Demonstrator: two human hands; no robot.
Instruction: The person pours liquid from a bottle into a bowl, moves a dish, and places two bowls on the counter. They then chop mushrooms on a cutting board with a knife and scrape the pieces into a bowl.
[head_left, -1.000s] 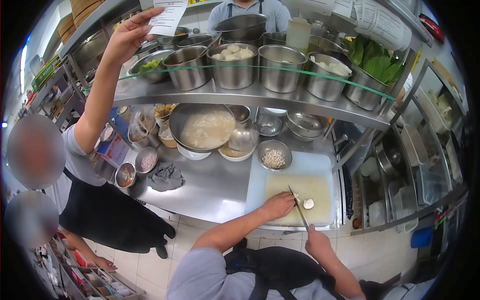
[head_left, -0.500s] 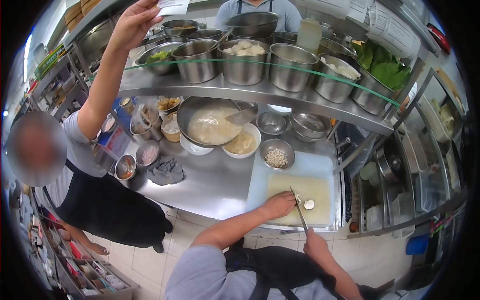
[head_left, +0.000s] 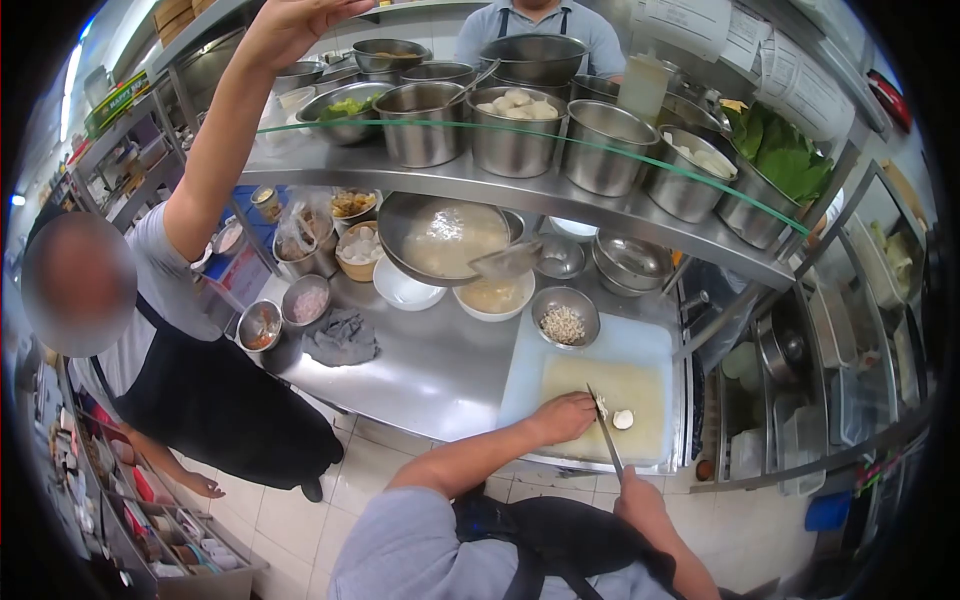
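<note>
My right hand (head_left: pixel 640 497) grips the handle of a kitchen knife (head_left: pixel 609 440), its blade lying across the yellowish cutting board (head_left: pixel 645 385). Curled fingers of my left hand (head_left: pixel 566 416) press down on the board beside the blade, and whatever is under them is hidden. Small white cut bits (head_left: pixel 602 407) sit against the blade near its tip. Just right of the knife lies a pale round food piece (head_left: pixel 624 420). A metal bowl of diced pale pieces (head_left: pixel 562 323) stands behind the board, on a larger bluish-white board (head_left: pixel 518 385).
A wok of cloudy liquid (head_left: pixel 445 235) tilts over a white bowl (head_left: pixel 497 298), with a metal spatula (head_left: pixel 505 262) at its rim. Overhead, a steel shelf (head_left: pixel 500 180) carries several pots. A co-worker (head_left: pixel 215 400) stands left, one arm raised; another person (head_left: pixel 525 25) is behind the shelf.
The view has shifted slightly. The spatula has swung down toward the wok's near rim, over the white bowl. The paper slip in the co-worker's raised hand is out of sight. My hands keep their places.
</note>
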